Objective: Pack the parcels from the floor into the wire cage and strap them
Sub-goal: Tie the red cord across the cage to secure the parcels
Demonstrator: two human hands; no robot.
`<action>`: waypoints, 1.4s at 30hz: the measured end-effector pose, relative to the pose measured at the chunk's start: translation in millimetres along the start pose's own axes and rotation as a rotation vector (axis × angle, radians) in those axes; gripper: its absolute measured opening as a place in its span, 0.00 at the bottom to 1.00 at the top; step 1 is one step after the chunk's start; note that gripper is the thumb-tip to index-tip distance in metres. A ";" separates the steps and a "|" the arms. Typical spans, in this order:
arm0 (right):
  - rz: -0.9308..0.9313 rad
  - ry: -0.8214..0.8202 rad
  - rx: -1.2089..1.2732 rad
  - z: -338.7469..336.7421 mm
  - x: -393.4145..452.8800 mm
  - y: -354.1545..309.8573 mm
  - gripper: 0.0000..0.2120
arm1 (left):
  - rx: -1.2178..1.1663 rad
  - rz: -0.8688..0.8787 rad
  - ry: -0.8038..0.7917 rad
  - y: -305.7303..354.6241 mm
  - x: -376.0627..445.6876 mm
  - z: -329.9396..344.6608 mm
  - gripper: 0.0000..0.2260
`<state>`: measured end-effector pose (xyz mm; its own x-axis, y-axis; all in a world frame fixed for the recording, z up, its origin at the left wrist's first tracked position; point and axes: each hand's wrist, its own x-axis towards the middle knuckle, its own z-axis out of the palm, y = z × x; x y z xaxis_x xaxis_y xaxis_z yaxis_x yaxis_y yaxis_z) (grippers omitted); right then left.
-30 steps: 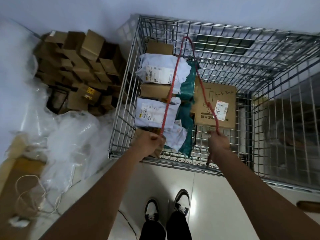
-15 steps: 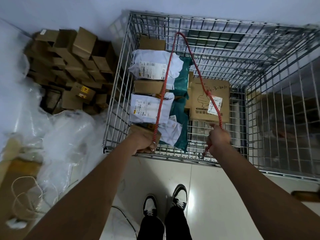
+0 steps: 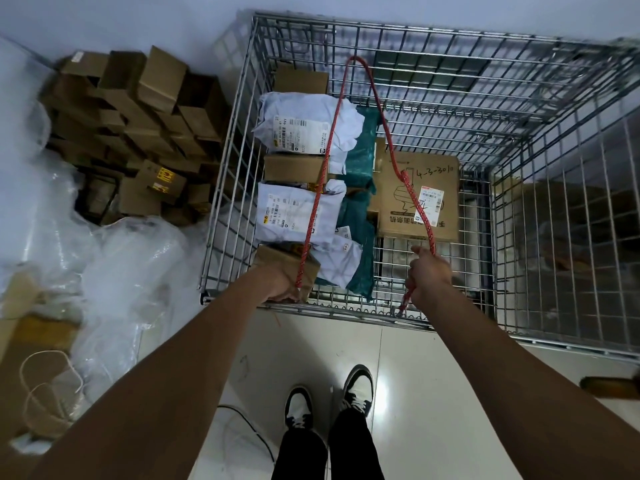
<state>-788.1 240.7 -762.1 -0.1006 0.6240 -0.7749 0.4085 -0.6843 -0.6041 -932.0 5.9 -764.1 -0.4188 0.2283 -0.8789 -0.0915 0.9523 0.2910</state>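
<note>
Here, both arms outstretched over the wire cage [image 3: 450, 320], left hand [image 3: 282, 284] and right hand [image 3: 429, 278] each in a closed grip on the red rope [image 3: 389, 140].

I see a bright, bare-metal wire cage [image 3: 519, 109] with a dull silver sheen. The red braided rope [image 3: 414, 199] has a rough, flecked weave. The brown box with handwriting [image 3: 398, 202] is matt cardboard with a glossy paper label; the pale grey mailer bags [image 3: 298, 216] look like soft, creased plastic film. The crumpled clear sheeting [image 3: 114, 258] shines, probably polythene. The white tiled floor [image 3: 433, 393] is glossy.
</note>
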 end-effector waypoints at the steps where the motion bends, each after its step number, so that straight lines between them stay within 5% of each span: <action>1: 0.003 0.002 -0.006 -0.2 0.5 0.9 0.13 | 0.000 -0.006 -0.007 0.0 0.5 1.9 0.13; 5: 0.008 0.012 -0.006 -0.8 4.8 3.1 0.13 | -0.071 -0.088 -0.072 8.5 0.3 0.3 0.03; 7: 0.011 0.012 -0.008 -0.1 6.2 5.0 0.13 | -0.341 -0.150 -0.086 15.4 4.2 3.6 0.03; 16: 0.012 0.010 -0.003 1.8 11.4 6.8 0.10 | -0.978 -0.344 -0.068 17.3 27.3 10.9 0.17; 20: -0.003 0.011 -0.029 1.3 16.7 4.4 0.09 | -0.672 -0.234 -0.032 12.1 32.8 9.5 0.10; 22: -0.041 0.048 -0.053 -0.6 20.3 -3.5 0.09 | -0.948 -0.192 -0.104 21.1 25.9 8.7 0.15; 24: -0.067 0.076 -0.073 -3.6 25.1 -15.8 0.09 | -0.935 -0.145 0.076 29.2 22.6 9.4 0.20; 26: -0.099 0.100 -0.117 -8.1 30.2 -28.2 0.12 | -0.830 -0.101 0.055 34.4 14.4 7.2 0.16; 29: -0.201 0.164 -0.165 -18.5 42.8 -44.5 0.18 | -0.325 -0.010 0.203 34.4 -8.1 5.6 0.15; 34: -0.370 0.125 -0.359 -45.6 67.9 -60.9 0.12 | -0.117 0.272 0.578 52.1 -8.0 22.7 0.13; 39: -0.258 -0.010 -0.466 -66.7 105.4 -46.3 0.10 | -0.211 0.286 -0.007 130.6 26.4 86.4 0.11; 42: -0.218 -0.076 -0.615 -73.9 126.2 -27.9 0.10 | -0.239 0.300 -0.151 175.2 58.7 128.7 0.12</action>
<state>-745.0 366.4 -829.3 -0.2943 0.6800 -0.6715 0.8134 -0.1907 -0.5496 -856.4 212.2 -813.3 -0.3232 0.5332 -0.7818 -0.2004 0.7689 0.6072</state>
